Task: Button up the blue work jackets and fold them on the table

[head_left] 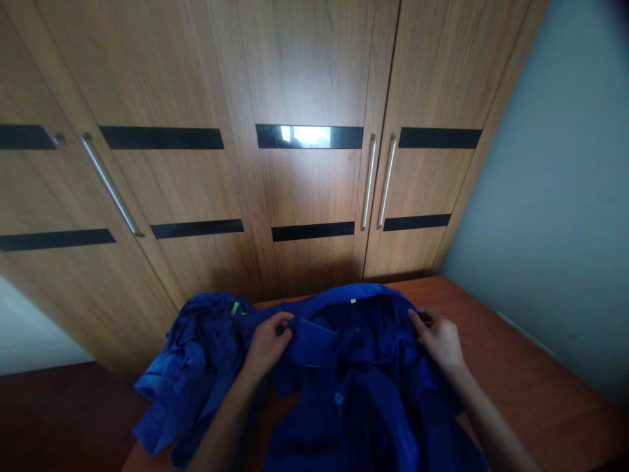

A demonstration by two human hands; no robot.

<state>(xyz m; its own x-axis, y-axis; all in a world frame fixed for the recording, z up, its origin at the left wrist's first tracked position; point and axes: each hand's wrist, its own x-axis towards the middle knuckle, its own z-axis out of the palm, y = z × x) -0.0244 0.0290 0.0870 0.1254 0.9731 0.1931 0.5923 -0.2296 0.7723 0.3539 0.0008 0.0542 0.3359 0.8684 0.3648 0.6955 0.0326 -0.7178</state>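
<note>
A blue button-up shirt [314, 413] lies spread on the reddish-brown wooden table, its collar end toward the wardrobe and a small white label showing inside the neck. My left hand [271, 341] pinches the cloth at the left of the collar. On the other side, my right hand [439, 337] grips the shirt's right edge near the shoulder, fingers closed. Left of the shirt, a crumpled heap of blue clothing [196, 367] with a yellow-green strip hangs partly over the table's edge.
The table [531, 380] runs up to a wooden wardrobe [304, 183] with long metal handles and dark strips. A pale wall [555, 216] bounds the right side. Dark reddish floor [49, 413] shows at the lower left.
</note>
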